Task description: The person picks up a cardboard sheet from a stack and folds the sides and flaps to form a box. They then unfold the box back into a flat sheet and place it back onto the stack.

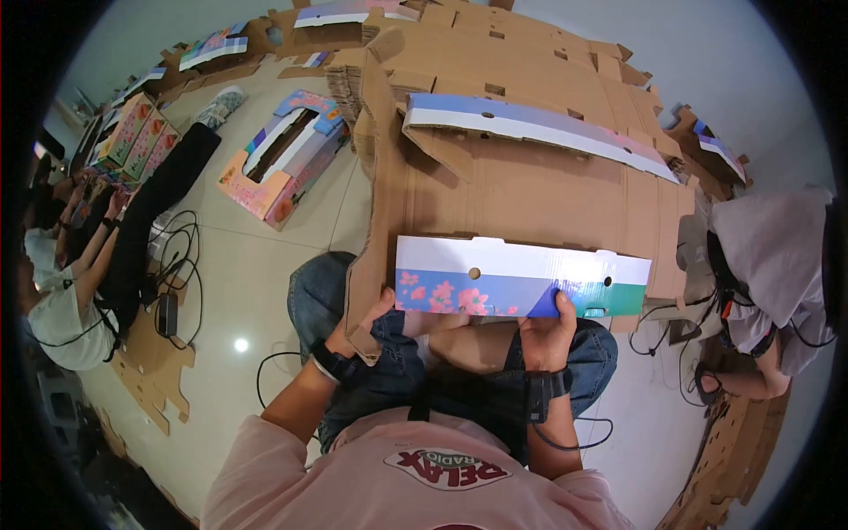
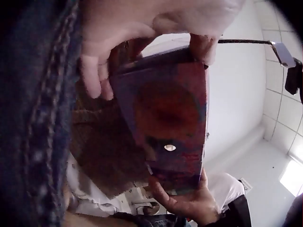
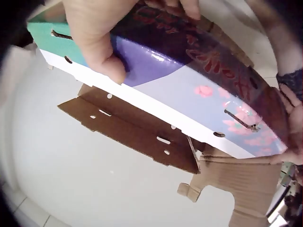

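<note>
The left hand pinched the near left corner of a half-folded brown cardboard carton with blue, white and green printed walls; the right hand gripped its near edge, right of centre. The carton lay just ahead of both, long axis crosswise.

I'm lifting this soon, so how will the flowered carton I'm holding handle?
The carton is likely light, being thin, open cardboard. Its left flap may flex, since it looks bowed. Its printed side could be slippery, judging by the glare.
</note>
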The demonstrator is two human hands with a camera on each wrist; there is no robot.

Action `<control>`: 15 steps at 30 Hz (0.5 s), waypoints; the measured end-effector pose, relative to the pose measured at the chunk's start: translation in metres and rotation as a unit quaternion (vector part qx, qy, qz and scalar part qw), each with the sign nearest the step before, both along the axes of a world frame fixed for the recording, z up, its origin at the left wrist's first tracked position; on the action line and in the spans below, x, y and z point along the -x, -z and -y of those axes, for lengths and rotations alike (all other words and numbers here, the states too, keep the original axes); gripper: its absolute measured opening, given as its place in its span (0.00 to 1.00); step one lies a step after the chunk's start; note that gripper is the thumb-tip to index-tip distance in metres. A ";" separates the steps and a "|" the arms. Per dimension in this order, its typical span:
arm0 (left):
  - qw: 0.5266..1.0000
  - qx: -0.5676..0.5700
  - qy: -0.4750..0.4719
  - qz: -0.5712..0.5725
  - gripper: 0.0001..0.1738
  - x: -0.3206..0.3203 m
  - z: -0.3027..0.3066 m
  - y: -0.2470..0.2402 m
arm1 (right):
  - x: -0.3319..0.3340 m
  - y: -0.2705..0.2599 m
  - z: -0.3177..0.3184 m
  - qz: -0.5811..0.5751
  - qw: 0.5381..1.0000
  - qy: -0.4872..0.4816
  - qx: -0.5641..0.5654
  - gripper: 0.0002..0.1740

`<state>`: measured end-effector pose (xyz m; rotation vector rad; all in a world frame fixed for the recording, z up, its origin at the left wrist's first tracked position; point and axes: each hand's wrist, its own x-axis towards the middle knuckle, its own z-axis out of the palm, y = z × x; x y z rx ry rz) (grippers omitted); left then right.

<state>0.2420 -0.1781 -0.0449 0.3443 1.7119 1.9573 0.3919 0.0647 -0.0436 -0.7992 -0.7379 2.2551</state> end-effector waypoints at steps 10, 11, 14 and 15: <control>0.986 -0.076 -0.053 0.138 0.25 -0.013 -0.033 0.033 | -0.008 -0.010 0.007 0.029 0.997 -0.065 0.013 0.29; 0.985 -0.071 -0.069 0.139 0.25 -0.013 -0.035 0.028 | -0.012 -0.016 0.003 0.047 0.993 -0.111 0.020 0.29; 0.990 -0.062 -0.053 0.111 0.25 -0.010 -0.035 0.024 | -0.030 -0.035 -0.014 0.157 0.909 -0.379 -0.067 0.25; 0.990 -0.063 -0.055 0.113 0.25 -0.010 -0.036 0.023 | -0.034 -0.045 -0.017 0.186 0.869 -0.443 -0.116 0.24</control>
